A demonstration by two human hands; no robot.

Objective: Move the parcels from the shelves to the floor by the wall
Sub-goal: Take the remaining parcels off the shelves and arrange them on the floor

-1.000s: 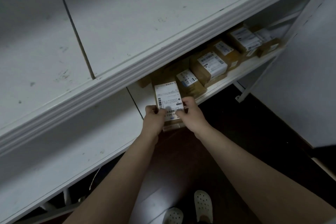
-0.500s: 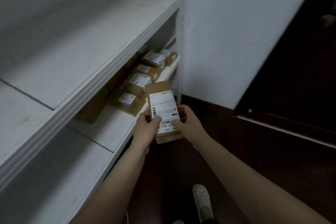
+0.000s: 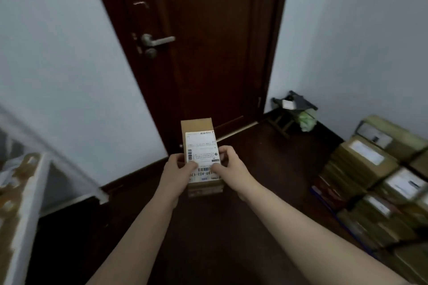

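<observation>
Since half a second ago the view has swung from the shelves to a dark door [image 3: 208, 53], and the parcel [image 3: 200, 151] has come along, held in mid-air above the dark floor [image 3: 220, 238]. The left hand [image 3: 177, 170] grips its near left edge, thumb on the white label [image 3: 203, 142]. The right hand [image 3: 231, 164] grips the near right edge, thumb on top. Right of those fingers, well apart, stacked parcels [image 3: 370, 180] sit on the floor against the wall [image 3: 359, 41]. Left of the left fingers a white shelf unit [image 3: 27, 203] holds blurred brown shapes I cannot identify.
</observation>
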